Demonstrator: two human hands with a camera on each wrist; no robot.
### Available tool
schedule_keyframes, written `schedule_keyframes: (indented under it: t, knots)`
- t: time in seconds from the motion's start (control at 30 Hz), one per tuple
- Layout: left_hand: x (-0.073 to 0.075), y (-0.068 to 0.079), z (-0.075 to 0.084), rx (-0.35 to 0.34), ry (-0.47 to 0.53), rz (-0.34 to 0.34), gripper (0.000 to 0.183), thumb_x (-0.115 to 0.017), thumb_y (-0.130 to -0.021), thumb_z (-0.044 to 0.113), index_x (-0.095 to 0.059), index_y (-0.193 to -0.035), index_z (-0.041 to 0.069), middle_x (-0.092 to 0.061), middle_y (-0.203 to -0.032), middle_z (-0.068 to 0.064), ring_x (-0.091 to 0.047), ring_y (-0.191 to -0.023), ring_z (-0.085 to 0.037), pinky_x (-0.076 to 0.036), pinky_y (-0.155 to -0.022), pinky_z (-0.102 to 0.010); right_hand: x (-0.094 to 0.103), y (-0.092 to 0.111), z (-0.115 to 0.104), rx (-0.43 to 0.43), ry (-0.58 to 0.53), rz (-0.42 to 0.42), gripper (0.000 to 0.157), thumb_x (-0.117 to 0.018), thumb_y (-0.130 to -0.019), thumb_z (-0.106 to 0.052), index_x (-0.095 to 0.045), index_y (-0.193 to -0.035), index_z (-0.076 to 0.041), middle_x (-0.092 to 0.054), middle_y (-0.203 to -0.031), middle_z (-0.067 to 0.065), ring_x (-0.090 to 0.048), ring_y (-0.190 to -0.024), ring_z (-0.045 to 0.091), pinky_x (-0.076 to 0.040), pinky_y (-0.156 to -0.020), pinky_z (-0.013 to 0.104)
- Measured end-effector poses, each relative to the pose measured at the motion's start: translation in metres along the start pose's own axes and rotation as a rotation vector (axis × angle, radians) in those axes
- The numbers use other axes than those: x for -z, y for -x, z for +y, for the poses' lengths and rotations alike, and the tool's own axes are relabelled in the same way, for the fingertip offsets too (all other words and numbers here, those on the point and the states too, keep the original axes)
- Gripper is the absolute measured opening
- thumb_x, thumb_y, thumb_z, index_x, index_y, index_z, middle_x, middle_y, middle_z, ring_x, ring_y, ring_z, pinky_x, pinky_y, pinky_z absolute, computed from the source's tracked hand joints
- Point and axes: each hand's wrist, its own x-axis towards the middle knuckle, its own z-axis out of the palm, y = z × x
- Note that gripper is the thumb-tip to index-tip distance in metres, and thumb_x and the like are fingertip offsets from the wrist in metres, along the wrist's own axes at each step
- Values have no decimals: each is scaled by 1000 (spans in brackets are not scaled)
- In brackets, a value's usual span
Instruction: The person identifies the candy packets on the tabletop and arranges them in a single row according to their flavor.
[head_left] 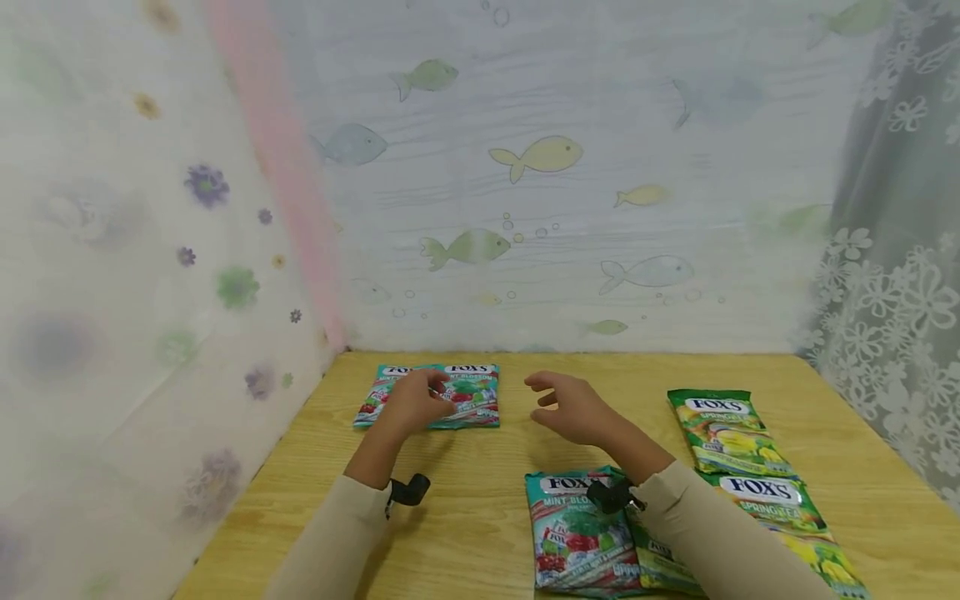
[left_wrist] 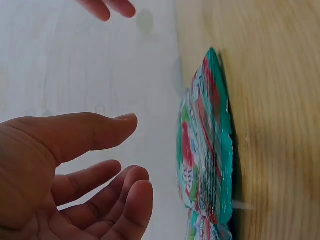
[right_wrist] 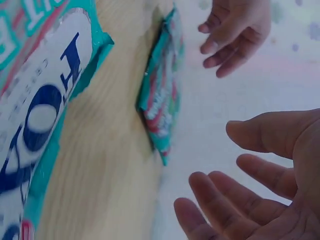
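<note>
Two teal Fox's Mint Blossom candy bags lie side by side at the back left of the table, the right one [head_left: 480, 400] partly covering or touching the left one [head_left: 369, 408]. My left hand [head_left: 415, 400] hovers in front of them, fingers loosely bent and holding nothing. In the left wrist view a gap separates that hand [left_wrist: 85, 175] from the teal bag [left_wrist: 200, 145]. My right hand [head_left: 573, 407] is in the air to the right of the pair, its fingers [right_wrist: 215, 200] relaxed and apart. Another Mint Blossom bag [head_left: 577, 533] lies below my right wrist.
Green-yellow Fox's Spring Tea bags lie at the right, one farther back [head_left: 727, 433] and one nearer [head_left: 787, 525]. A further yellow-green bag [head_left: 663, 562] is partly hidden under my right forearm. Patterned curtains [head_left: 555, 208] border the wooden table [head_left: 450, 517].
</note>
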Motion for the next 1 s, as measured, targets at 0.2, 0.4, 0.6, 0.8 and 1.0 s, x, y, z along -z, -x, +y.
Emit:
schedule_keyframes:
  t: [0.2,0.4,0.6,0.8,1.0]
  knots:
    - [-6,19,9,-47,-18,-87,52,-82,-90,20,-62,-135,4,-67,-119,-12,-67,-103,-24,-60,-82,-40,15,29,-2,-5,59,26,45,-72,-98,-17,-60,-141,-9,-67,-129,14,-70,-110,30,-62,-85,42]
    - [-8,31,19,-97,11,-100,46,-82,-91,27,-64,-129,9,-68,-111,-4,-66,-100,-19,-59,-82,-41,28,58,2,-59,103,21,49,-74,-97,-24,-59,-141,-9,-70,-102,1,-67,-86,14,-58,-71,34]
    - [-21,41,31,-151,43,-198,47,-80,-92,34,-65,-127,7,-68,-105,2,-66,-96,-16,-58,-80,-36,37,78,7,-104,130,-26,54,-72,-98,-38,-59,-140,-6,-71,-102,3,-65,-78,12,-54,-66,32]
    - [-43,48,40,-187,78,-256,43,-79,-93,37,-66,-122,7,-68,-101,2,-66,-90,-15,-58,-77,-34,45,89,15,-170,85,-72,60,-70,-98,-43,-59,-138,0,-71,-96,6,-65,-65,17,-54,-62,34]
    - [-64,54,42,-149,59,-386,37,-78,-92,45,-71,-108,12,-70,-90,3,-68,-78,-15,-56,-68,-32,51,94,21,-198,43,-183,48,-72,-98,-38,-67,-122,3,-69,-79,6,-64,-58,21,-54,-54,35]
